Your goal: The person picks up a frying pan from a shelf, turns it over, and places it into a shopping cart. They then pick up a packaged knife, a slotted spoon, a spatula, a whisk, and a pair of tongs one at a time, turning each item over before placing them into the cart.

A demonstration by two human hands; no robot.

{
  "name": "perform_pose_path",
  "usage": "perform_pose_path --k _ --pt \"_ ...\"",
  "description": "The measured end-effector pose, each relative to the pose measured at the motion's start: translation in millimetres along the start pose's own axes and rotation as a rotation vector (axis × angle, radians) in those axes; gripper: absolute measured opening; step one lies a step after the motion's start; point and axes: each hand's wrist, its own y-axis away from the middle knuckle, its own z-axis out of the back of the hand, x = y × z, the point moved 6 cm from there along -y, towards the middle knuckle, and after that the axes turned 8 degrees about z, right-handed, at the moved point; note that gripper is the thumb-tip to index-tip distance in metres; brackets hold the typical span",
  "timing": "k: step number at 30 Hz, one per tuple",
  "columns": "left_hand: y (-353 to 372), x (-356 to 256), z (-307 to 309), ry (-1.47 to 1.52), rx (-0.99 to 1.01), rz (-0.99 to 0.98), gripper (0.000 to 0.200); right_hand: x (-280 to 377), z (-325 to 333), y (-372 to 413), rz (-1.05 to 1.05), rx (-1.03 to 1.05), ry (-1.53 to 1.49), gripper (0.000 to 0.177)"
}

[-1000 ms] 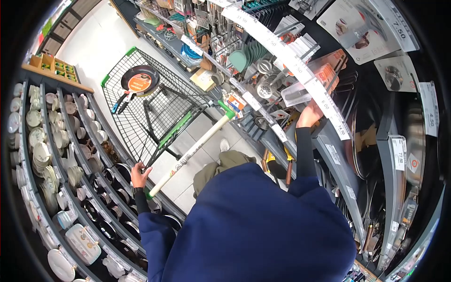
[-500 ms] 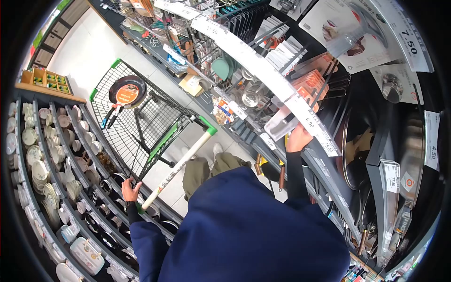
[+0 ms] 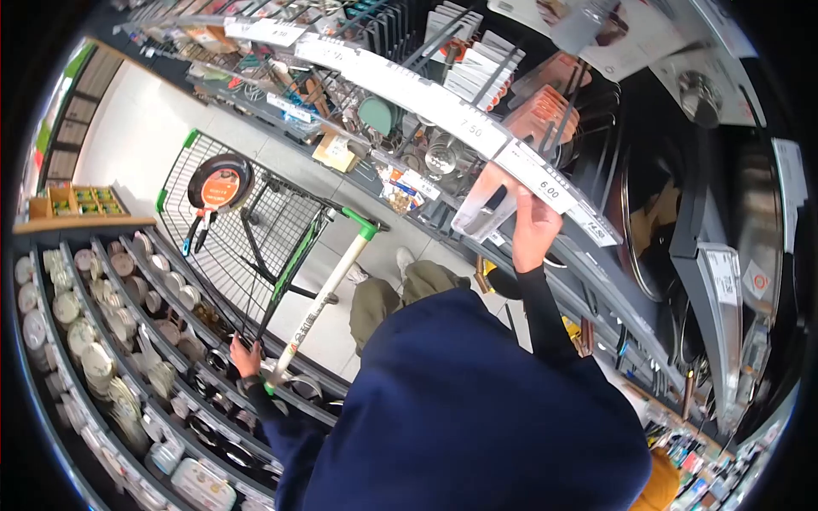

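Observation:
On the right, my right hand (image 3: 534, 223) is closed on a clear and orange package (image 3: 487, 201) just below the shelf's price-tag rail (image 3: 469, 121). A tag there reads 6.00. My left hand (image 3: 245, 356) is at the left, by the end of the cart handle (image 3: 317, 317); its fingers point up, and whether they touch anything is unclear. The shopping cart (image 3: 271, 228) stands between the two shelf rows. Inside it lies a black frying pan (image 3: 220, 184) with an orange label.
Shelves of stacked bowls and plates (image 3: 98, 358) curve along the left. Hanging packaged utensils (image 3: 486, 68) fill the upper right, with pans (image 3: 643, 230) beyond. A wooden box rack (image 3: 81, 204) stands at the far left. Something orange-yellow (image 3: 658, 481) shows at the bottom right.
The view has turned slightly. My right hand has drawn the package down and left from behind the price rail. My left hand appears a little lower, near the cart handle's end.

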Motion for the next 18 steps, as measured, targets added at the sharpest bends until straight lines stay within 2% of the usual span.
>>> perform_pose_path --k 1,2,4,5,6,7,8,9,10,11,12,14,18 --pt "5 -35 20 0.072 -0.120 -0.080 0.061 -11 7 8 -0.081 0.064 0.126 0.017" --pt "18 -91 51 0.148 -0.237 -0.156 0.056 -10 3 15 -0.087 0.057 0.103 0.015" --pt "40 -199 79 0.393 -0.369 -0.182 0.047 3 -11 24 -0.097 0.082 0.019 0.013" --pt "49 -248 76 0.527 -0.313 -0.167 0.041 4 -11 31 -0.093 0.070 0.022 0.013" --pt "54 -292 53 0.800 -0.108 -0.186 0.040 -1 -10 41 -0.142 0.072 0.005 0.015" --pt "75 -362 69 0.837 0.097 -0.284 0.036 -3 -11 49 -0.192 0.074 -0.013 0.017" --pt "87 -398 49 0.994 0.339 -0.290 0.041 1 -14 54 -0.190 0.062 -0.013 0.017" --pt "108 -439 60 1.008 0.483 -0.428 0.044 -3 -18 63 -0.349 0.024 -0.133 0.018" --pt "122 -465 55 1.185 0.707 -0.508 0.047 -4 -25 71 -0.504 -0.017 -0.257 0.019" --pt "131 -477 48 1.263 0.833 -0.547 0.046 1 -33 74 -0.542 -0.060 -0.316 0.017" --pt "130 -476 52 1.251 0.846 -0.561 0.046 5 -34 77 -0.535 -0.079 -0.319 0.017" --pt "139 -479 47 1.101 1.287 -0.473 0.042 10 -43 83 -0.589 -0.088 -0.451 0.017" --pt "139 -467 52 1.058 1.472 -0.498 0.035 26 -46 100 -0.523 -0.145 -0.441 0.018"
